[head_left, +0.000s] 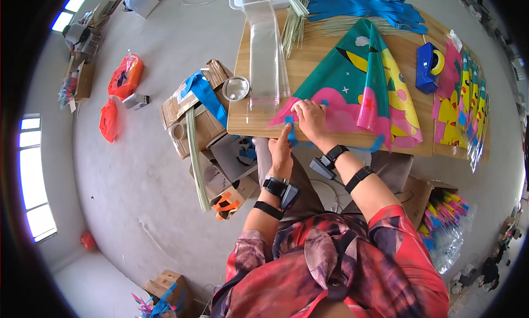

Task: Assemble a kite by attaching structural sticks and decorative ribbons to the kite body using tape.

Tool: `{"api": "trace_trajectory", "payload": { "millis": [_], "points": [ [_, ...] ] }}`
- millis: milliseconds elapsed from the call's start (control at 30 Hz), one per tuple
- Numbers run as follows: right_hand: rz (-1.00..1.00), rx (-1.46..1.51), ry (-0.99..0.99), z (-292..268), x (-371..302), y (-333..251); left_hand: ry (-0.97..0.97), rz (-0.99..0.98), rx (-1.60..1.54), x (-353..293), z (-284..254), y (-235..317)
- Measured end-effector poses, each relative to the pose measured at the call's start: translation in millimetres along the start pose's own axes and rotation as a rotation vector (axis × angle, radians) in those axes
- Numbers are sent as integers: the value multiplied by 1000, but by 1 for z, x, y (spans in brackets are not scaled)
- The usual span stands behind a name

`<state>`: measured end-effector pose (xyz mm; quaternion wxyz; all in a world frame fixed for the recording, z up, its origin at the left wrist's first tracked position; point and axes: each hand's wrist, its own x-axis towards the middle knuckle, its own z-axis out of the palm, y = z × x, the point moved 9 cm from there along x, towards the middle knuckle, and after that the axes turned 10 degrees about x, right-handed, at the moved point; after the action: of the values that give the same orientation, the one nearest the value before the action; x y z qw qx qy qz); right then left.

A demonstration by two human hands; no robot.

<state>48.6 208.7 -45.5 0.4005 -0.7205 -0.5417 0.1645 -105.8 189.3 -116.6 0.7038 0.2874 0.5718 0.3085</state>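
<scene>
A triangular kite [330, 70] of thin green, pink and yellow sheet lies on the wooden table, its right part folded over. At the table's front edge, my left hand [280, 155] is closed with the thumb on a short blue strip [290, 132] by the kite's lower left corner; its other fingers are partly hidden. My right hand [311, 121] rests on the pink border, fingers bent and pressed together on the sheet. Another blue strip [378, 143] sticks out along the kite's lower edge.
Clear plastic sleeves [267, 53], a tape roll [236, 89], thin sticks [293, 31], blue strips [363, 9] and a blue tape dispenser [427, 68] lie on the table [253, 125]. Finished-looking kites [463, 98] are at right. Cardboard boxes [206, 136] stand at left.
</scene>
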Motion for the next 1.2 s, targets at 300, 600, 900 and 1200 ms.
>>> {"api": "trace_trajectory", "payload": {
  "millis": [300,600,900,1200],
  "points": [
    [40,59,-99,-3,1,-11,9,4,-5,2,-4,0],
    [21,1,-48,-8,0,-16,-2,29,-4,3,-1,1],
    [17,29,-36,-6,-4,-18,27,65,38,0,-4,7],
    [103,344,39,-29,10,14,58,-20,79,-8,10,10]
  ]
}}
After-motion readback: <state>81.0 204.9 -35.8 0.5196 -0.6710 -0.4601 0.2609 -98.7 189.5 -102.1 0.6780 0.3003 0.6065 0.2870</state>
